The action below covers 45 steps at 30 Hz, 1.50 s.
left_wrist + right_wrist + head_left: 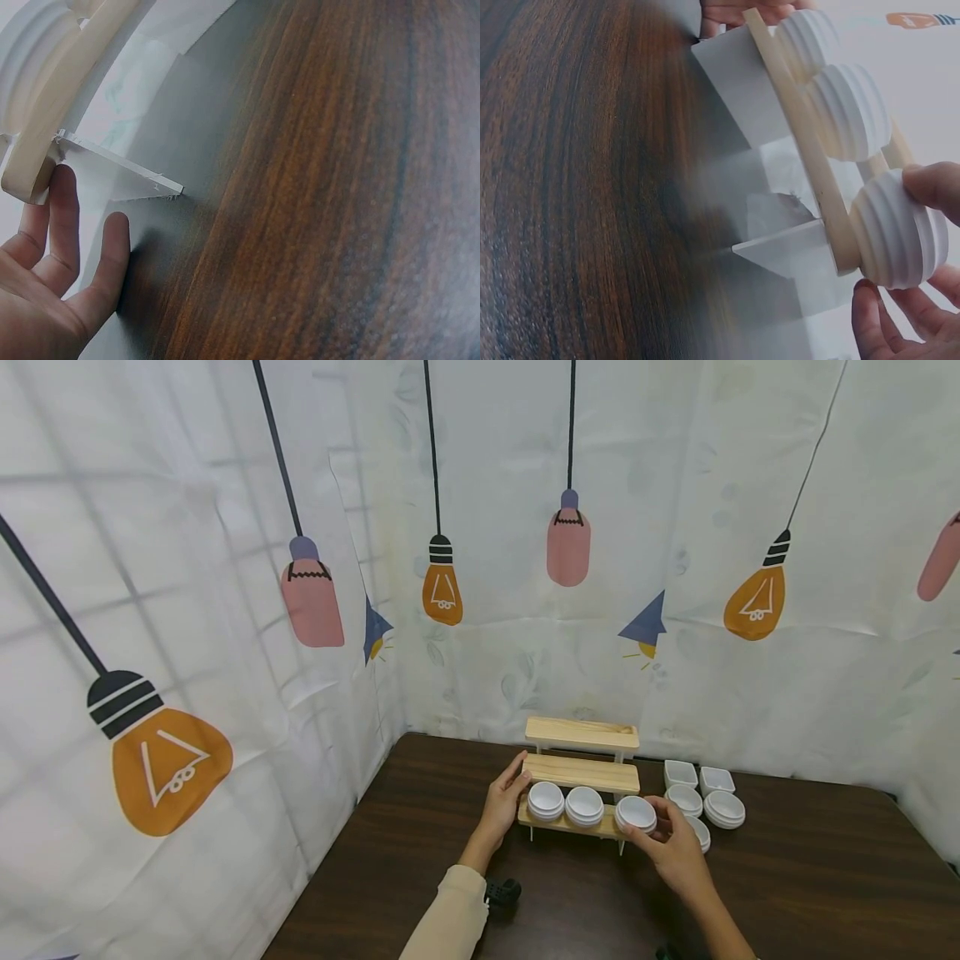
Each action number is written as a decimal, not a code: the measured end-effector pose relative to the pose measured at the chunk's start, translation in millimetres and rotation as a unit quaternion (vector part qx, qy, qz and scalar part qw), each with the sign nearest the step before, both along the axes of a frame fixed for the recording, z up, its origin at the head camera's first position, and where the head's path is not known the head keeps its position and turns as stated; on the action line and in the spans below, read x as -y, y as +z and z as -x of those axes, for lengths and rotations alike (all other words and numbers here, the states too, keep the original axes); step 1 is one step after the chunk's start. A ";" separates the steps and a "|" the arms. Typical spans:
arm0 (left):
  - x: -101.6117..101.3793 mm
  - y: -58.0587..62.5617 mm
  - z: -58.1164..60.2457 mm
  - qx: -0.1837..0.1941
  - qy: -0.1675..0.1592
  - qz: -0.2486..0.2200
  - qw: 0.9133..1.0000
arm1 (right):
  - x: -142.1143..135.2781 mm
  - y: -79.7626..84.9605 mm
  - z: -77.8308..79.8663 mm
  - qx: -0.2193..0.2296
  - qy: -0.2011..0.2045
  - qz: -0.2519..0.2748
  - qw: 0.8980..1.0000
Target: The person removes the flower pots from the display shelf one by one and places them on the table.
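A three-tier wooden display stand [581, 771] with clear side supports stands on the table. Its lowest step carries three round ridged white bowls: a left one [546, 802], a middle one [584, 807] and a right one [636, 814]. My left hand [498, 806] holds the stand's left end; in the left wrist view, fingers [66, 217] curve up by the plank end, and the thumb is hidden. With thumb and fingers, my right hand [675, 852] grips the right bowl [900, 229], which sits at the step's right end.
Right of the stand, several more white dishes are grouped on the dark wooden table [817, 860]: square ones [680, 773] behind, round ones [724, 810] in front. A printed curtain [495, 677] hangs along the table's back and left edges.
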State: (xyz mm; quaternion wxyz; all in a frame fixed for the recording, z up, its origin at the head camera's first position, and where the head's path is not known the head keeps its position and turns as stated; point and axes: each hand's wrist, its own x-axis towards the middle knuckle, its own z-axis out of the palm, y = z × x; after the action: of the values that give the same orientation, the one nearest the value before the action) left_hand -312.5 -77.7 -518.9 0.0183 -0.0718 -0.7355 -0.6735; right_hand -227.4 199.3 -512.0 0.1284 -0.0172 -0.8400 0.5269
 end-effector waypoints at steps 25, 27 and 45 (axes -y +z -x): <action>1.7 -12.7 7.4 0.002 -0.002 -0.004 1.000 | -14.1 7.8 -12.7 -0.027 -0.019 0.031 0.999; 2.1 -13.2 7.5 0.002 -0.003 -0.006 1.000 | -15.9 8.4 -13.8 -0.028 -0.023 0.029 0.999; -0.1 -9.9 6.1 0.007 0.007 0.002 1.000 | -38.7 11.6 -19.2 -0.011 -0.025 0.020 0.999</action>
State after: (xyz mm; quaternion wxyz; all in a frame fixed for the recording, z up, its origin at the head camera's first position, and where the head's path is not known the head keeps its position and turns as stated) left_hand -318.6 -77.6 -528.8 0.0173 -0.0619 -0.7372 -0.6726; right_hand -208.2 238.0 -500.4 0.1504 -0.0349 -0.8273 0.5401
